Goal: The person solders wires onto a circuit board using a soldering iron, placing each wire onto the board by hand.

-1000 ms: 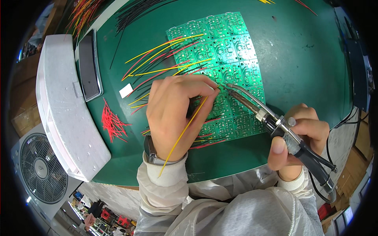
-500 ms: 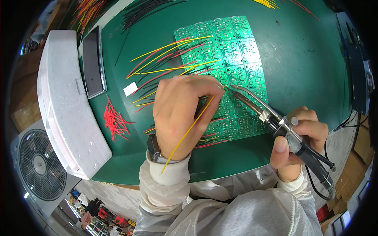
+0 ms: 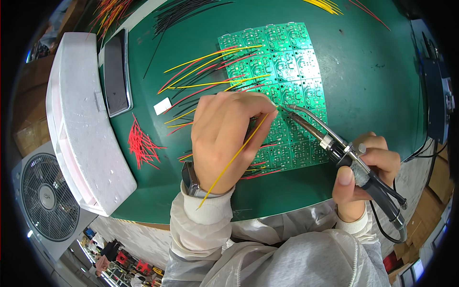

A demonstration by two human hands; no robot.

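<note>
My left hand [image 3: 232,134] pinches a yellow wire [image 3: 234,160] near its upper end, and the loose end trails down over my wrist. Its fingertips are over a green circuit board panel [image 3: 299,91]. My right hand [image 3: 368,167] grips a soldering iron [image 3: 351,158] with a metal feed tube [image 3: 313,118] along it. The iron's tip is close to the wire end at the left fingertips; whether they touch I cannot tell. Several yellow, red and black wires [image 3: 201,64] stick out leftward from the panel, some hidden beneath my left hand.
Red cut wires [image 3: 141,146] lie left on the green mat [image 3: 373,91], near a small white block [image 3: 162,106] and a phone [image 3: 116,74]. A white foam tray [image 3: 88,129] stands at the left edge. Black wires [image 3: 179,16] and yellow wires [image 3: 322,5] lie at the back.
The whole scene sits slightly farther right in the picture. Both hands keep their holds on the yellow wire and the soldering iron, with the tip still by the left fingertips.
</note>
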